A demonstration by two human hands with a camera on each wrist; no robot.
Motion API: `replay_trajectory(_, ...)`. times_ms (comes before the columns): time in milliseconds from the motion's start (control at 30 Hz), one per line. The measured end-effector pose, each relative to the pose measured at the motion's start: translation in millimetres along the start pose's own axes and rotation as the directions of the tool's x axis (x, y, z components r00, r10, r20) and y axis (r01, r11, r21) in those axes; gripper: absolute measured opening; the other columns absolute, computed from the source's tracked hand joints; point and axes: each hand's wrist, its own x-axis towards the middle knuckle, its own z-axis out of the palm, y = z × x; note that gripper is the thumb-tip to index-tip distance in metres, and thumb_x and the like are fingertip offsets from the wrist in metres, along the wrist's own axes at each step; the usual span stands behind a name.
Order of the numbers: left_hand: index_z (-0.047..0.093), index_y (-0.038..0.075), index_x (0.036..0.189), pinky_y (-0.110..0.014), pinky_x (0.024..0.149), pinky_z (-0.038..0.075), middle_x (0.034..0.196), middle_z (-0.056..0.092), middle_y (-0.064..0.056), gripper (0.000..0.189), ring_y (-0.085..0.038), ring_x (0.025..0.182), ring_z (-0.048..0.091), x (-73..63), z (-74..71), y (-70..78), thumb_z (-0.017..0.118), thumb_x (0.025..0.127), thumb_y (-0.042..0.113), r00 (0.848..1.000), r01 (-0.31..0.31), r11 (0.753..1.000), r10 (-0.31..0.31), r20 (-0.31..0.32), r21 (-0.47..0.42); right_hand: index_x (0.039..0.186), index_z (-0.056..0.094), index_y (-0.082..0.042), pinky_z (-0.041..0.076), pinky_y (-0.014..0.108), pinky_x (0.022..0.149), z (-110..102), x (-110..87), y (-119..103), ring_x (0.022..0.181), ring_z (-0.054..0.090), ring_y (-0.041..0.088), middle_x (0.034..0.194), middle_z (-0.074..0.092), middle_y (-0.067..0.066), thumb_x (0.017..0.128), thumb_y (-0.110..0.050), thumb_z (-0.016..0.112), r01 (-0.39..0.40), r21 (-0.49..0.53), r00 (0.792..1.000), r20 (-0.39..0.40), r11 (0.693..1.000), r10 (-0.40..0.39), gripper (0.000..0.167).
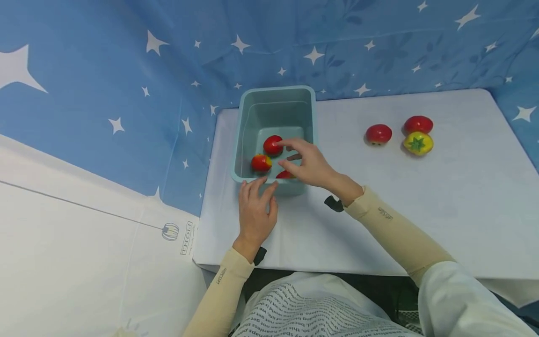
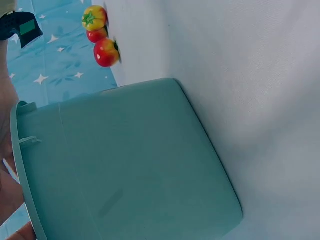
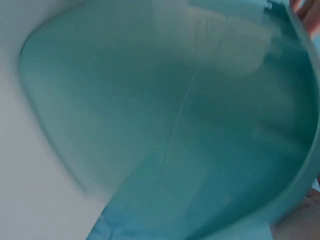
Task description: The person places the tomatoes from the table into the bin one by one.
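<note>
A red fruit (image 1: 273, 145) lies on the floor of a blue-green bin (image 1: 278, 110) at the left end of a white-covered table (image 1: 421, 210), a person's right hand (image 1: 309, 161) reaching over it from the near right. The index finger extends to the fruit's right side, though overlap in the head view and blur in the right wrist view leave it impossible to tell whether they touch. Thumb and index finger stand well apart, with nothing visible between them. Just to the near left of that fruit sits a red-and-yellow fruit (image 1: 261, 163), and a third fruit (image 1: 286, 175) shows partly behind the bin's near wall, below the right thumb. The left hand (image 1: 257, 210) rests at the near rim, fingers loosely spread across its edge, holding no fruit. Well to the right of the bin, on the table's far side, are three more: a red fruit with a dark base (image 1: 378, 134), then, farther right, a glossy red fruit (image 1: 418, 124) touching a yellow fruit (image 1: 418, 143) topped by a green star-shaped cap. Tan sleeves (image 1: 396, 231) cover both forearms, above black wrist straps (image 1: 334, 203). A blue curtain (image 1: 269, 37) scattered with white stars hangs along the far side, while the person's garment (image 1: 320, 309), printed with lines of text, fills the near edge.
</note>
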Motion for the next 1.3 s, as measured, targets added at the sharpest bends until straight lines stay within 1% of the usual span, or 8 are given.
replay_trajectory(200,0.070,0.013,0.116,-0.057,0.111,0.027,0.126,0.058,-0.011,0.030,-0.030,0.118,0.049,0.5,0.1,1.7,0.057,0.089,0.011,1.000,0.024,1.000,-0.024,0.003,-0.019,0.129,0.059,-0.004,0.056,0.044,0.083,-35.0,-6.2,16.6,0.107,0.059,0.025,0.126,0.060,0.010,0.090,-0.011,0.067,-0.016,-0.050,0.990,-0.140,0.999,0.009,0.040)
replay_trajectory(467,0.070,0.012,0.116,-0.056,0.111,0.027,0.125,0.058,-0.012,0.030,-0.030,0.118,0.049,0.6,-0.1,3.5,0.058,0.089,0.010,0.999,0.032,0.999,-0.032,-0.005,-0.025,0.130,0.059,-0.007,0.053,0.049,0.090,-84.7,-18.4,39.7,0.114,0.057,0.024,0.131,0.059,0.008,0.091,-0.020,0.065,-0.193,-0.152,0.945,-0.294,0.969,0.142,0.041)
replay_trajectory(733,0.071,0.011,0.114,-0.056,0.110,0.027,0.123,0.059,-0.014,0.030,-0.031,0.117,0.050,1.6,0.3,4.5,0.060,0.087,0.008,0.999,0.027,0.999,-0.028,-0.024,-0.031,0.129,0.060,-0.008,0.051,0.051,0.092,-118.4,-45.0,79.3,0.112,0.058,0.026,0.128,0.061,0.009,0.095,-0.026,0.059,-0.319,-0.203,0.905,-0.356,0.926,0.234,0.039)
replay_trajectory(867,0.071,0.011,0.115,-0.057,0.110,0.028,0.123,0.059,-0.013,0.031,-0.030,0.117,0.050,2.2,0.3,5.8,0.063,0.085,0.007,0.999,0.027,0.999,-0.028,-0.018,-0.030,0.133,0.058,-0.010,0.048,0.054,0.093,-135.1,-58.9,104.8,0.114,0.057,0.031,0.129,0.059,0.013,0.096,-0.028,0.056,-0.436,-0.222,0.861,-0.383,0.872,0.334,0.042)
replay_trajectory(967,0.070,0.012,0.115,-0.057,0.110,0.028,0.124,0.058,-0.012,0.031,-0.030,0.118,0.049,1.7,0.0,5.6,0.062,0.086,0.008,0.999,0.035,0.999,-0.035,-0.003,-0.026,0.140,0.051,-0.010,0.043,0.057,0.099,-146.4,-65.7,117.7,0.127,0.048,0.034,0.141,0.049,0.015,0.096,-0.027,0.055,-0.555,-0.247,0.808,-0.389,0.794,0.444,0.048)
replay_trajectory(1067,0.070,0.012,0.116,-0.056,0.111,0.027,0.125,0.057,-0.011,0.031,-0.029,0.119,0.048,1.1,-0.2,5.3,0.061,0.087,0.009,0.999,0.041,0.999,-0.041,0.008,-0.021,0.146,0.043,-0.008,0.035,0.061,0.105,-155.3,-70.1,127.5,0.140,0.031,0.036,0.153,0.033,0.016,0.095,-0.025,0.054,-0.638,-0.305,0.762,-0.382,0.707,0.523,0.054)
replay_trajectory(1133,0.070,0.012,0.116,-0.056,0.111,0.027,0.125,0.057,-0.011,0.031,-0.028,0.119,0.048,1.4,-0.3,5.4,0.061,0.086,0.009,0.999,0.042,0.999,-0.042,0.009,-0.020,0.147,0.039,-0.006,0.033,0.062,0.106,-159.1,-71.3,132.7,0.142,0.025,0.039,0.156,0.026,0.019,0.095,-0.024,0.054,-0.657,-0.339,0.751,-0.370,0.673,0.547,0.057)
replay_trajectory(1300,0.070,0.012,0.116,-0.056,0.110,0.029,0.125,0.058,-0.011,0.032,-0.028,0.118,0.049,2.9,-1.0,5.0,0.062,0.085,0.008,1.000,0.030,0.999,-0.030,-0.007,-0.021,0.150,0.033,-0.003,0.035,0.065,0.103,-163.8,-69.3,146.1,0.143,0.018,0.042,0.158,0.016,0.022,0.093,-0.023,0.057,-0.674,-0.386,0.739,-0.336,0.630,0.584,0.065)
